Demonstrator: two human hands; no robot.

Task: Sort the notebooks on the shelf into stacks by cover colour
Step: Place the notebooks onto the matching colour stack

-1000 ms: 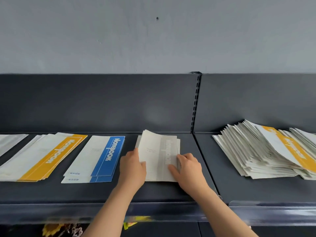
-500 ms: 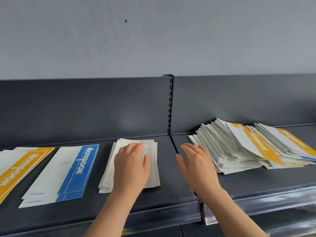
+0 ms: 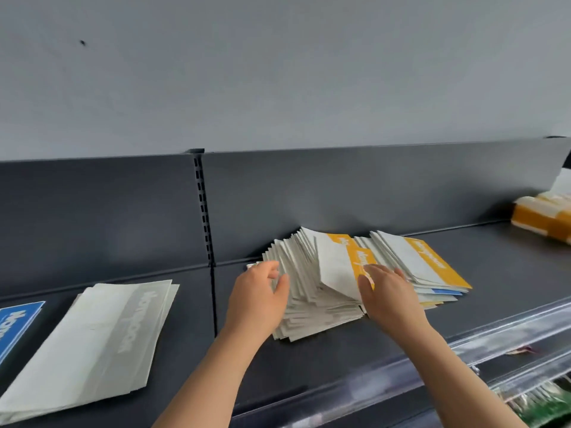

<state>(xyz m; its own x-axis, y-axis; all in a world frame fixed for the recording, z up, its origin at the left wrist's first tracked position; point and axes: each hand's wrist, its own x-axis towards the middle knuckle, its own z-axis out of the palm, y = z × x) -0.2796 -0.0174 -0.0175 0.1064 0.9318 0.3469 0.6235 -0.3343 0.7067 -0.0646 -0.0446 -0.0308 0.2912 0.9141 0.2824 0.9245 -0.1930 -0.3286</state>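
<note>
A big fanned pile of unsorted notebooks lies on the right section of the dark shelf. A yellow-banded notebook lies on top of it, and a second one lies further right. My left hand rests on the pile's left edge with fingers spread. My right hand lies on the top yellow-banded notebook with its fingers apart. A small stack of grey-banded notebooks lies on the left section. The blue-banded notebook shows at the far left edge.
A slotted upright divides the shelf's back panel. Yellow and white packs sit at the far right. A clear plastic rail runs along the shelf's front edge, with goods on a lower shelf below.
My view has swung right. Both hands left the grey-banded stack and moved right onto the unsorted pile; the yellow stack at far left is out of view.
</note>
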